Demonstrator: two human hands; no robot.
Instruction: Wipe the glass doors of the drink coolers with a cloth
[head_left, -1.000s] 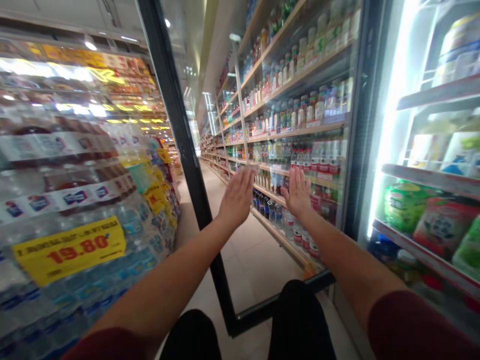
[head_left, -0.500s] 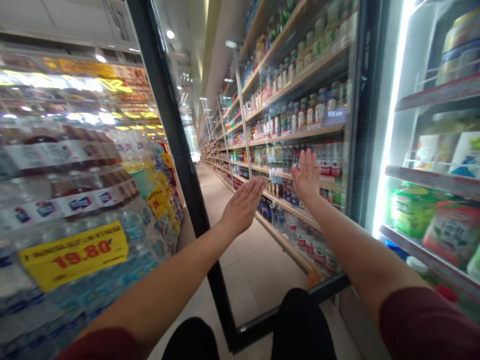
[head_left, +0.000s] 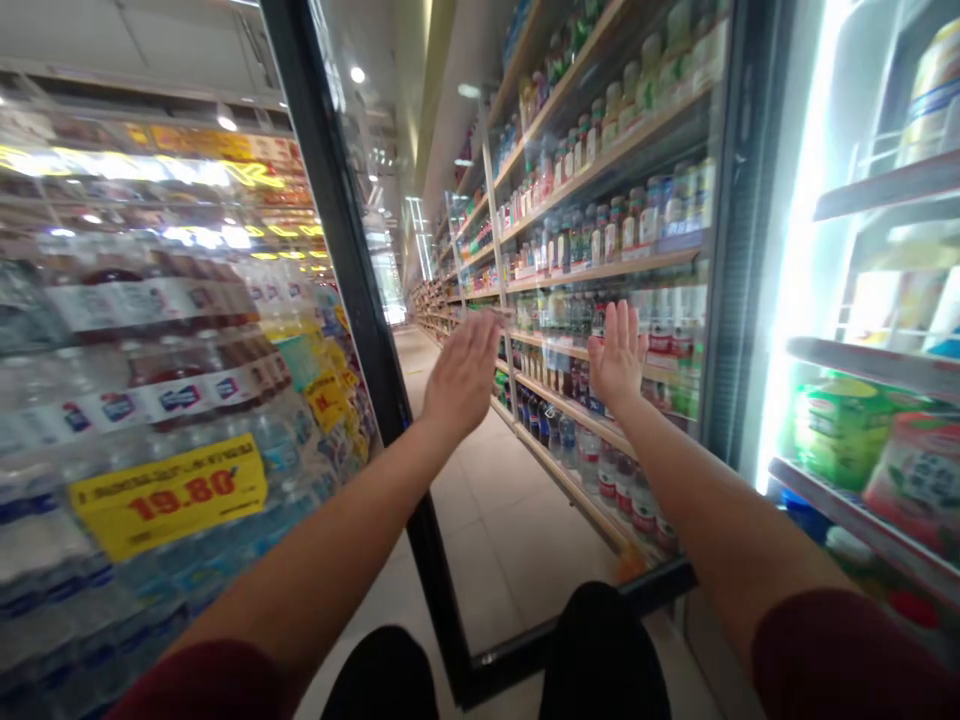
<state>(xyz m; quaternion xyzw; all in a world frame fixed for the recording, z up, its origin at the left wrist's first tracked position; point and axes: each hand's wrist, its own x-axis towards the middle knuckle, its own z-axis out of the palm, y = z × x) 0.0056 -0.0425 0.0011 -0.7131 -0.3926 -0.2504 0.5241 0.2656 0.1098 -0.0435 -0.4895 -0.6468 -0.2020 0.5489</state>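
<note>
A glass door (head_left: 465, 580) with a black frame stands swung out in front of me. My left hand (head_left: 461, 375) is held before the left half of the pane, fingers stretched out and a little blurred, nothing visible in it. Farther right, my right hand (head_left: 619, 355) has its fingers up and its palm flat towards the glass. Whether either palm touches the pane I cannot tell. Through or in the glass show long shelves (head_left: 622, 262) of bottles.
On the right is a lit fridge with shelves (head_left: 862, 515), holding a green pack (head_left: 844, 430) and a red-and-white pack (head_left: 919, 465). Stacked bottle packs (head_left: 157, 395) with a yellow price sign (head_left: 172, 495) stand left. My knees (head_left: 607, 650) are near the door's lower edge.
My left hand has moved left and up across the pane. My right hand stays at about the same place on the door. The view has shifted slightly to the left.
</note>
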